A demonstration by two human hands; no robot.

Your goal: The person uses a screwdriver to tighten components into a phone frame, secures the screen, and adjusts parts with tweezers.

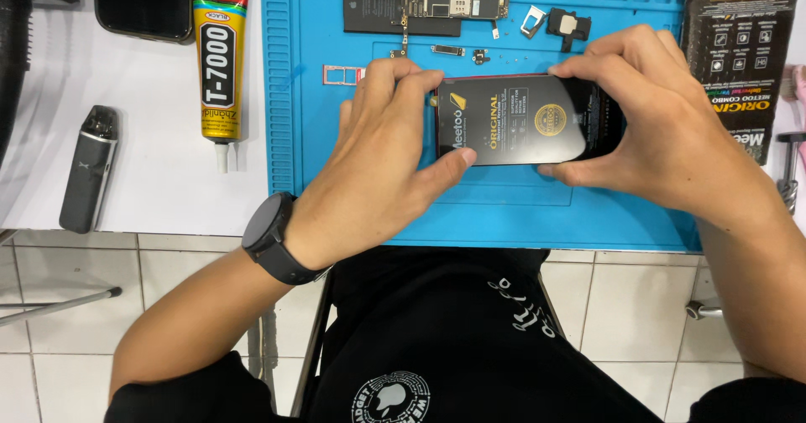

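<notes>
Both hands grip one thing: a black phone screen [527,121] with a printed protective film, held flat and lengthwise just above the blue mat [504,213], over the mat's middle, toward its near edge.

Left hand [382,159] pinches the screen's left end, thumb under the near edge, fingers curled over the far edge. Dark watch [273,238] on that wrist.

Right hand [663,129] clamps the right end the same way, thumb on the near edge, fingertips over the far corner.

On the mat beyond the screen, toward its far edge: a flat black battery [378,5], a narrow circuit board [457,5] touching its right side, a small metal bracket [532,20], a small black module [569,25], a few tiny loose parts [457,51]. A pink card tray [342,74] lies just left of the left hand's fingers.

At the mat's right edge, a black printed package [737,45], partly behind the right hand.

Off the mat, on the white counter [151,163] to the left: a yellow glue tube [220,66] with its nozzle toward the near edge, a dark slim device [90,169] near the near-left corner, a black phone [143,3] at the far edge.
</notes>
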